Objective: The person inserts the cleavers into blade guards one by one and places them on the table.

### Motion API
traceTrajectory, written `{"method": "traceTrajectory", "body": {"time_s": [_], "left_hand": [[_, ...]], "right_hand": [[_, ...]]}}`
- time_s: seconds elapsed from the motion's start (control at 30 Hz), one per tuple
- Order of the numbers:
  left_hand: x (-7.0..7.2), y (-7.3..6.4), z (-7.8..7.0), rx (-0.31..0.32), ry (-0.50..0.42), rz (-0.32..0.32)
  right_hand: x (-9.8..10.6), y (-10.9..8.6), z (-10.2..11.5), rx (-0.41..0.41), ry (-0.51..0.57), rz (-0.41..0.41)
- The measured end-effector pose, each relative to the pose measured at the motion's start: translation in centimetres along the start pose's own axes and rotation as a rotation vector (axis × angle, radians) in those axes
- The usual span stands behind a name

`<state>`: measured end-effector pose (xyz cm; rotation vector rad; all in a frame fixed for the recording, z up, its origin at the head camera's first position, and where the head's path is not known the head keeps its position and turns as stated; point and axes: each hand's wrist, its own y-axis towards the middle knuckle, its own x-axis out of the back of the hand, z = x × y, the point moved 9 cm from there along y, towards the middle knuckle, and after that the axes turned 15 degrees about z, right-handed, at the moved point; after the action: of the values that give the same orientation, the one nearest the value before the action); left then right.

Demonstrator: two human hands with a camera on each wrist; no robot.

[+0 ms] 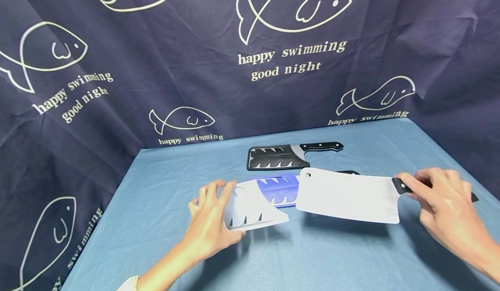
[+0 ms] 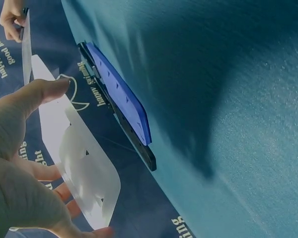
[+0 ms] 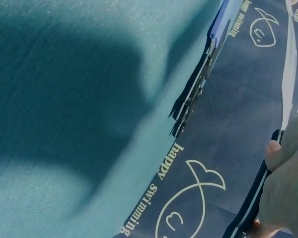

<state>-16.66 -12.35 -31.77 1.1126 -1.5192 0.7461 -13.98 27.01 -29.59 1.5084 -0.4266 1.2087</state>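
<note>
My left hand (image 1: 211,221) grips a white slotted blade cover (image 1: 251,208) by its closed end, thumb along one edge and fingers along the other. In my right hand (image 1: 445,208) is the black handle (image 3: 253,193) of a cleaver, whose broad bare blade (image 1: 347,195) points left toward the cover. Blade and cover are apart, both held above the table. The left wrist view shows the cover (image 2: 82,153) from its side, with the thumb on the near edge. Part of the cleaver's handle is hidden by the right hand.
A cleaver in a black cover (image 1: 273,157) lies at the back of the blue cloth-covered table (image 1: 187,173). In front of it lies another in a blue cover (image 1: 279,189), partly hidden behind the held blade. A dark fish-print curtain (image 1: 195,65) stands behind.
</note>
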Motion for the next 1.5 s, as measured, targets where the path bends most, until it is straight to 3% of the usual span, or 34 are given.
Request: {"method": "traceTrajectory", "body": {"time_s": [0.47, 0.77, 1.2, 1.5], "left_hand": [[0.5, 0.1, -1.0, -0.026, -0.006, -0.013], [0.5, 0.3, -1.3, -0.044, -0.001, -0.031], [0.1, 0.6, -1.4, -0.057, 0.007, -0.005], [-0.1, 0.8, -1.7, -0.064, 0.017, 0.005]], "right_hand": [[-0.2, 0.0, 1.0, 0.057, 0.042, -0.014], [-0.4, 0.1, 0.8, 0.046, 0.048, -0.014], [-0.5, -0.1, 1.0, 0.054, 0.03, 0.01], [-0.5, 0.2, 2.0, 0.118, 0.046, 0.002]]}}
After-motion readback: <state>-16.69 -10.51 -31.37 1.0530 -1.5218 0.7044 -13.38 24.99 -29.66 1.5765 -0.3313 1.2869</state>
